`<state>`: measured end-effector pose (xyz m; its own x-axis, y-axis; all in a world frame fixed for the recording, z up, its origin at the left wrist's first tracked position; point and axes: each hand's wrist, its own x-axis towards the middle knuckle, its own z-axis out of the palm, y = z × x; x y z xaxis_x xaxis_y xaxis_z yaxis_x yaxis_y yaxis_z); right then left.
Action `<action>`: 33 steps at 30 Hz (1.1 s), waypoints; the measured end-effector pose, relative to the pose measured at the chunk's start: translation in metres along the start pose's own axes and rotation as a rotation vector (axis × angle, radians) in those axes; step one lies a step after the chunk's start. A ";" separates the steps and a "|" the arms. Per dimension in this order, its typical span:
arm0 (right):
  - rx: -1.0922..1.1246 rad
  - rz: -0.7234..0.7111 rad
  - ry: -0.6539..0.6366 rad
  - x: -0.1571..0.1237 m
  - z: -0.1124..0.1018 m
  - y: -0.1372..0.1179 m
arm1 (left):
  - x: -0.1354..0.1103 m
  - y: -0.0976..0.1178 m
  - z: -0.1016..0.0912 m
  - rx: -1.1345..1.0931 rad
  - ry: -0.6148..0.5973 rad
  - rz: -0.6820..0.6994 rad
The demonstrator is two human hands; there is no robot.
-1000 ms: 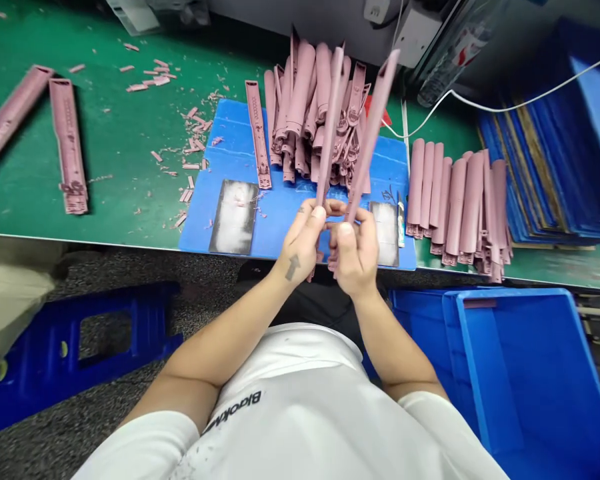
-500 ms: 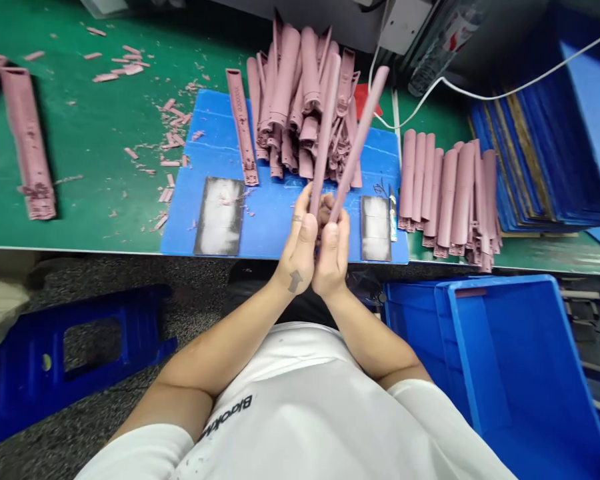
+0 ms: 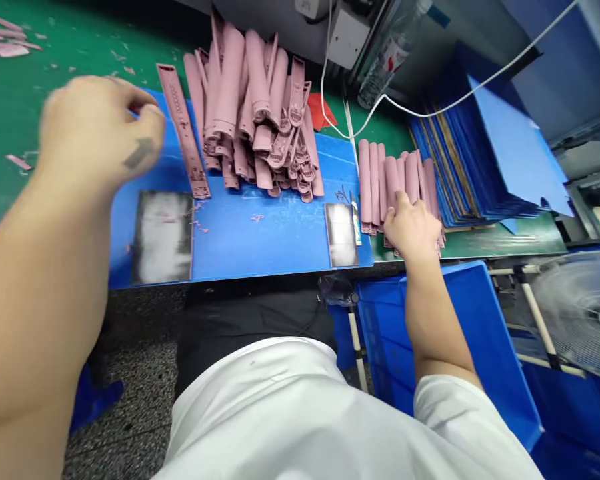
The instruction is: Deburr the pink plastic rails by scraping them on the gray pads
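R hand (image 3: 413, 228) half-curled, fingers on row of pink plastic strips (image 3: 390, 187), can't tell if gripping; blue crate (image 3: 380, 333) just below desk (image 3: 505, 247) edge; L hand (image 3: 97, 130) blurred, loosely curled, nothing seen in it, over blue mat (image 3: 260, 247), just beside single pink strip (image 3: 180, 127); big pink pile (image 3: 250, 113) beyond.

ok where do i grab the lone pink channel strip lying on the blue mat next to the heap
Probably pinch the pink channel strip around its middle, across the long side edges, coming down from above and slightly left with your left hand. It lies flat and narrow on the blue mat, and the heap of pink pieces crowds its right side.
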<state>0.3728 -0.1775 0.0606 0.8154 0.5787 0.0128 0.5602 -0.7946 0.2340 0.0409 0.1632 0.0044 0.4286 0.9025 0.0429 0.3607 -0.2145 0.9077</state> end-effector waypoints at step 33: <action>1.408 -0.385 -0.027 -0.088 0.020 -0.128 | -0.152 0.055 0.105 -1.057 0.046 -0.188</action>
<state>0.2321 -0.1298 0.0102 0.5792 0.8015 0.1490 0.4028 -0.1224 -0.9070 0.0821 -0.0251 0.0037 0.4011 0.9053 -0.1397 -0.4911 0.3413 0.8015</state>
